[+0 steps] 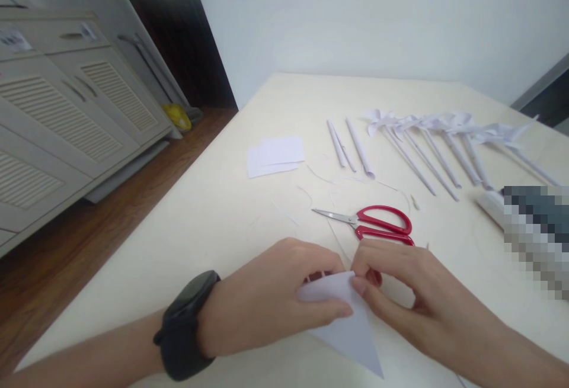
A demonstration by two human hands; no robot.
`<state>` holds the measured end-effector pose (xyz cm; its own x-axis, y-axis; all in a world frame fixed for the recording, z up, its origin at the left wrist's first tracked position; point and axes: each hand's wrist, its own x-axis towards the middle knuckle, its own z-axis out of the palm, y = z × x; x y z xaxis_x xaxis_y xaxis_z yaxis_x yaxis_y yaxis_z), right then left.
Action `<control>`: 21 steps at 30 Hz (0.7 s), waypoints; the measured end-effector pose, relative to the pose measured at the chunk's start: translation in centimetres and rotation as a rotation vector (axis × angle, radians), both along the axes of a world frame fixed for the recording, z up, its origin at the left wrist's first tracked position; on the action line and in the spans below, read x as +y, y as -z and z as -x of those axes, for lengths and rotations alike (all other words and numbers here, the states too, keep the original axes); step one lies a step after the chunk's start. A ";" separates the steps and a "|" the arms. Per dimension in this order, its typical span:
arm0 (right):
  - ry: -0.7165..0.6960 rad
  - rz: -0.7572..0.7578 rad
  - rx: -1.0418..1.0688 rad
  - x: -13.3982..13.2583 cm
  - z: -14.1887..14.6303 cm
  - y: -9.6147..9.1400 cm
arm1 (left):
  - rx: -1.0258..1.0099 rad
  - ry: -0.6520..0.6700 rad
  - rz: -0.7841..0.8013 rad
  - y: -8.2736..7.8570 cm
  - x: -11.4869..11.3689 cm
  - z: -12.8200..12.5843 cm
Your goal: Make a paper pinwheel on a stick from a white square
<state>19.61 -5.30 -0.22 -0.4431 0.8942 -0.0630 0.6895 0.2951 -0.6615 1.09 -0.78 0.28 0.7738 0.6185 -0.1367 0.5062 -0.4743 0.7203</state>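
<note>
A sheet of white paper, bent over along its upper edge, is held between my two hands above the table. My left hand, with a dark watch on its wrist, grips it with the thumb on the near face and the fingers behind. My right hand pinches the paper's upper right corner between thumb and fingertips. Just beyond the hands lie scissors with red handles, blades pointing left and slightly apart. Part of the lower handle is hidden behind my right hand.
Paper pinwheels on rolled sticks lie in a row at the right back. Loose rolled paper tubes and white paper pieces lie left of them. Thin paper strips are scattered around the scissors. A cabinet stands left of the table.
</note>
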 end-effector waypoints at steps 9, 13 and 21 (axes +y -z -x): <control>0.094 0.065 -0.086 0.8 -1.4 -0.3 | 0.010 -0.091 0.326 -0.6 4.0 2.5; 0.024 0.108 -0.087 0.6 -0.8 0.2 | 0.000 -0.053 0.322 -0.7 3.4 2.0; -0.005 0.019 -0.123 0.6 -1.0 0.0 | -0.235 -0.214 0.426 -1.3 3.4 1.7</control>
